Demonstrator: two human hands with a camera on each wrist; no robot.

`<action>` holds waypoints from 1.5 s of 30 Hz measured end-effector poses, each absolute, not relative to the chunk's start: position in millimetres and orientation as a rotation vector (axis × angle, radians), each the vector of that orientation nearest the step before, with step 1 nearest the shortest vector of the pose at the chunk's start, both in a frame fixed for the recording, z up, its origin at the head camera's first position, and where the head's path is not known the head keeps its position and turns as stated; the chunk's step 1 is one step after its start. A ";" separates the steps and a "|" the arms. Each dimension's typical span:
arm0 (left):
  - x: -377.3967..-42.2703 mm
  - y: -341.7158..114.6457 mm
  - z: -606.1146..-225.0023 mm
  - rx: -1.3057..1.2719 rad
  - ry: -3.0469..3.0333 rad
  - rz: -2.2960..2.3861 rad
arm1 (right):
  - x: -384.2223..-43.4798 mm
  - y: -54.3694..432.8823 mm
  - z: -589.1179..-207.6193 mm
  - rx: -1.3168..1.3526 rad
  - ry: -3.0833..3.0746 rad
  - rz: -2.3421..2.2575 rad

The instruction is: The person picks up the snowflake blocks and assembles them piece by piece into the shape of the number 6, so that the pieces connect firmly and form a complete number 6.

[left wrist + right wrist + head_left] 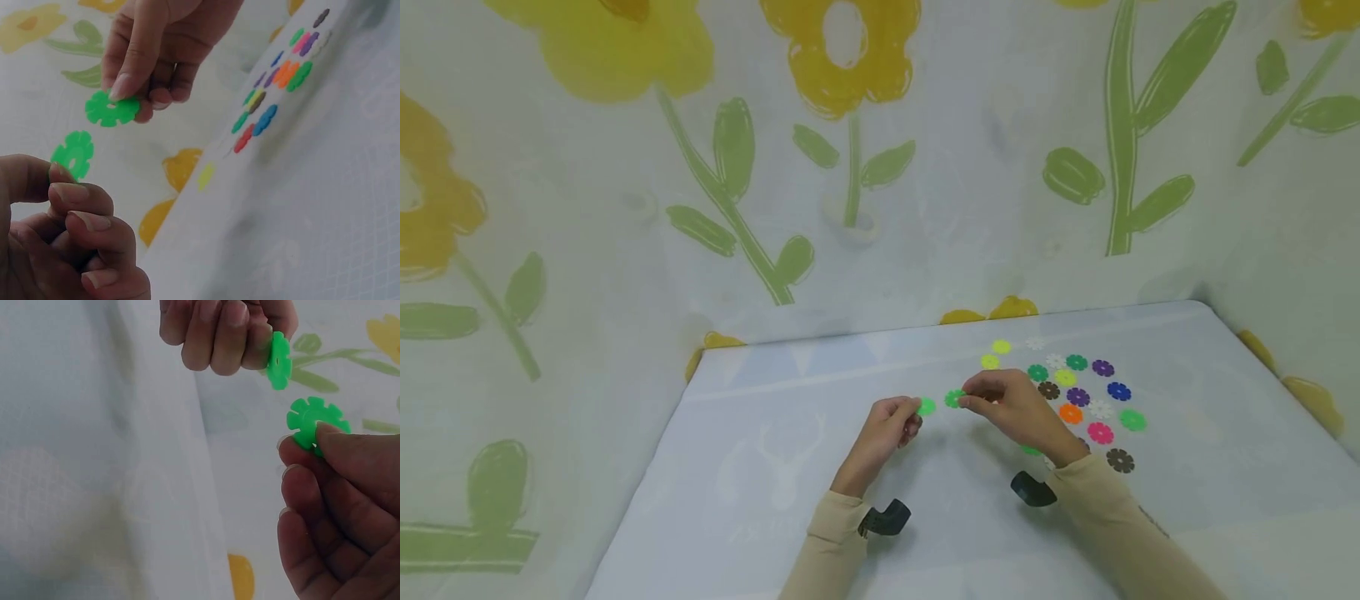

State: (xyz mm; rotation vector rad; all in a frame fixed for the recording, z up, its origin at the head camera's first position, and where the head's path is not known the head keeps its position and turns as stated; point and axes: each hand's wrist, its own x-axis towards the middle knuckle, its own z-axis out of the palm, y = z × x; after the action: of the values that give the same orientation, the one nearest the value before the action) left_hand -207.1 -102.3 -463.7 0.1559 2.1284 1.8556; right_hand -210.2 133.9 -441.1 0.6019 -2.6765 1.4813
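My left hand [886,433] pinches a bright green notched disc [74,156], a flower-shaped plastic connector piece, between thumb and forefinger. My right hand [1017,410] pinches a second green notched disc [312,422] of the same kind by its edge. Both discs are held up over the table, facing each other with a small gap between them. In the right wrist view, the left hand's disc [279,361] appears nearly edge-on, while the right hand's disc turns its face more to the camera. The other fingers of the left hand curl inward.
Several loose notched discs in many colours lie right of the hands, among them an orange disc [1071,414], a pink disc [1101,433] and a blue disc [1118,392]. The white table [715,467] ends at a flower-patterned wall [940,208].
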 end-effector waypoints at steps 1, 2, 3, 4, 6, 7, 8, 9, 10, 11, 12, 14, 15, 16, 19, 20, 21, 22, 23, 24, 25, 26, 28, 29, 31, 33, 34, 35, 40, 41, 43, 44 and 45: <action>-206.7 -102.2 -464.1 0.157 2.129 1.854 | -209.7 133.1 -441.4 0.608 -2.674 1.491; -206.1 -102.1 -464.5 0.156 2.127 1.853 | -209.3 132.4 -441.6 0.612 -2.676 1.500; -205.4 -102.1 -464.8 0.157 2.124 1.853 | -208.9 131.7 -441.9 0.613 -2.680 1.512; -204.9 -101.8 -465.2 0.157 2.121 1.854 | -208.7 130.8 -442.0 0.617 -2.688 1.520; -203.9 -101.3 -465.7 0.162 2.112 1.858 | -208.4 129.2 -442.2 0.620 -2.705 1.512; -203.6 -101.1 -466.0 0.165 2.107 1.861 | -208.3 128.6 -442.4 0.620 -2.711 1.509; -203.3 -100.8 -466.1 0.169 2.102 1.861 | -208.2 128.0 -442.7 0.616 -2.715 1.506; -203.3 -100.6 -466.7 0.176 2.099 1.861 | -208.2 127.5 -443.1 0.615 -2.718 1.498; -203.3 -100.3 -466.8 0.183 2.099 1.861 | -208.2 126.9 -443.3 0.619 -2.717 1.490; -203.3 -100.0 -466.9 0.189 2.098 1.861 | -208.1 126.5 -443.8 0.619 -2.715 1.480; -203.7 -99.8 -467.5 0.195 2.098 1.859 | -208.1 126.2 -444.3 0.621 -2.712 1.472; -204.6 -99.3 -468.5 0.205 2.101 1.854 | -208.1 125.4 -445.2 0.631 -2.705 1.458; -204.9 -99.1 -468.9 0.207 2.101 1.853 | -208.1 124.9 -445.6 0.639 -2.701 1.452; -204.9 -98.9 -468.9 0.209 2.099 1.853 | -208.0 124.4 -445.7 0.646 -2.697 1.448; -204.8 -98.5 -469.1 0.219 2.095 1.851 | -207.5 123.3 -445.7 0.653 -2.692 1.444; -204.6 -98.4 -468.8 0.223 2.093 1.851 | -207.3 123.1 -445.6 0.652 -2.693 1.444; -204.3 -98.2 -468.5 0.227 2.093 1.852 | -207.1 122.9 -445.5 0.648 -2.694 1.443; -204.2 -98.1 -468.5 0.232 2.093 1.853 | -206.8 122.8 -445.3 0.645 -2.695 1.441; -204.0 -97.9 -468.3 0.236 2.095 1.853 | -206.5 122.7 -445.1 0.641 -2.696 1.440; -204.0 -97.9 -468.4 0.238 2.096 1.854 | -206.2 122.6 -444.8 0.638 -2.697 1.439; -204.0 -97.8 -468.5 0.240 2.096 1.855 | -205.8 122.4 -444.6 0.637 -2.696 1.438; -204.0 -97.8 -468.7 0.241 2.096 1.856 | -205.4 122.1 -444.3 0.635 -2.696 1.438; -204.2 -97.9 -469.7 0.244 2.092 1.859 | -204.6 121.5 -443.8 0.631 -2.692 1.442; -204.2 -97.9 -470.0 0.242 2.090 1.860 | -204.3 121.1 -443.7 0.626 -2.691 1.448; -204.3 -98.0 -470.8 0.237 2.082 1.863 | -203.7 120.0 -443.9 0.620 -2.685 1.445; -204.4 -98.1 -471.4 0.235 2.075 1.866 | -203.2 118.9 -444.6 0.608 -2.683 1.448; -204.3 -98.1 -471.5 0.234 2.070 1.867 | -202.9 118.4 -445.0 0.599 -2.682 1.453; -204.4 -98.1 -471.7 0.233 2.066 1.870 | -202.7 117.9 -445.5 0.593 -2.680 1.458; -204.2 -97.4 -471.3 0.230 2.015 1.898 | -202.1 116.1 -447.5 0.549 -2.665 1.515; -204.2 -97.2 -471.3 0.228 2.004 1.905 | -202.2 115.8 -447.9 0.543 -2.659 1.530; -204.0 -96.8 -470.8 0.222 1.994 1.917 | -202.6 115.2 -448.5 0.528 -2.654 1.555; -204.0 -96.7 -470.5 0.221 1.993 1.920 | -202.9 115.0 -448.6 0.520 -2.653 1.569; -204.2 -96.8 -470.5 0.220 1.995 1.920 | -203.1 114.8 -448.7 0.513 -2.655 1.581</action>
State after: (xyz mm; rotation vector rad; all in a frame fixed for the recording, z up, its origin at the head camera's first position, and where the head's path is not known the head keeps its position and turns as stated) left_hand -204.2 -96.8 -470.5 0.2196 1.9951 1.9201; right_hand -203.1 114.8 -448.7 0.5130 -2.6553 1.5808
